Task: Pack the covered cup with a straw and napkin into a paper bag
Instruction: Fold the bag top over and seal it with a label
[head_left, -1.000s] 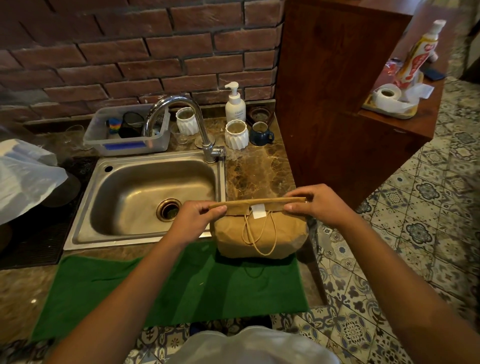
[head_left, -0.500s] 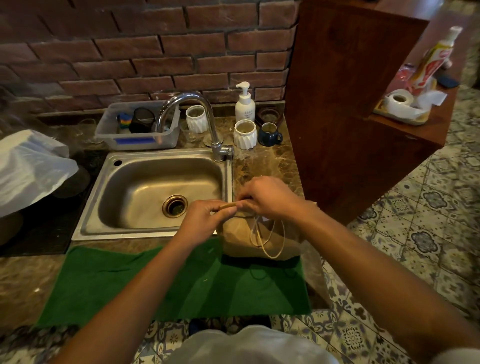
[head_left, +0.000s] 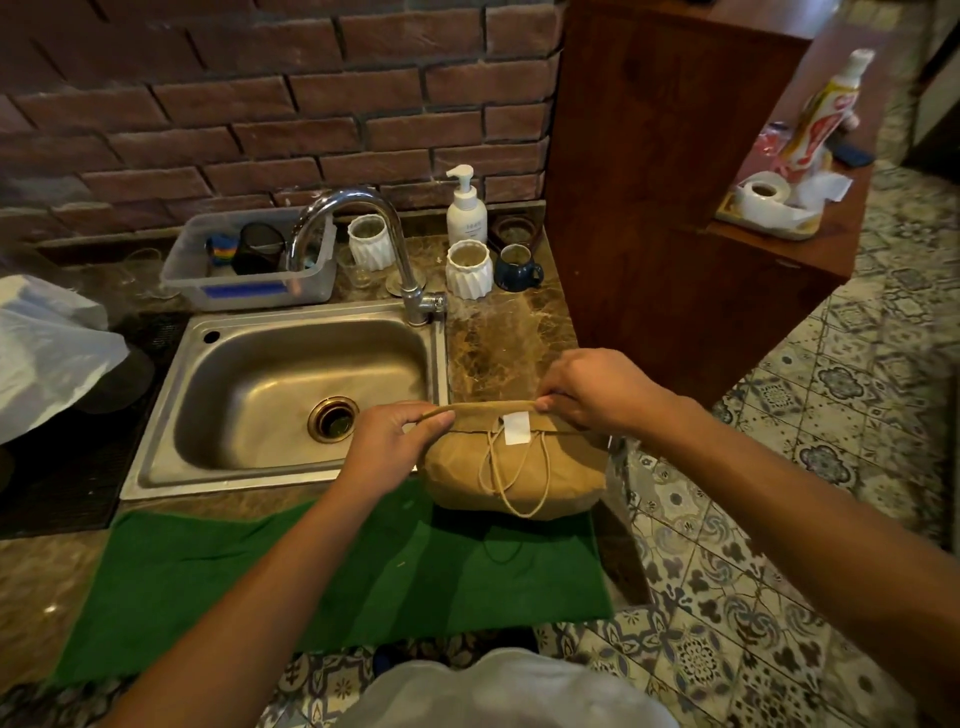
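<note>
Bag: paper bag (head_left: 514, 470) stood at counter (head_left: 498, 343) right edge, partly on green mat (head_left: 311, 561).
Grips: left hand (head_left: 387, 436) and right hand (head_left: 592, 389) pinched on folded top.
Surroundings: sink (head_left: 291, 384) just left; wooden cabinet (head_left: 649, 182) behind right.
Room: mat bare toward the left.

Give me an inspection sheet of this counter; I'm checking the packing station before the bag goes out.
Surface: marble counter with a green mat at the front edge.
Job's things: paper bag stands at the mat's back right corner, top folded over, a white sticker on the fold, handles hanging down the front; cup, straw and napkin not visible.
Clutter: steel sink, tap, soap dispenser, two white ribbed cups, a blue mug, a plastic tub.
Grippers: left hand and right hand each pinch an end of the fold.
Cables: nothing seen.
Surroundings: brick wall, wooden cabinet, patterned floor tiles.
</note>
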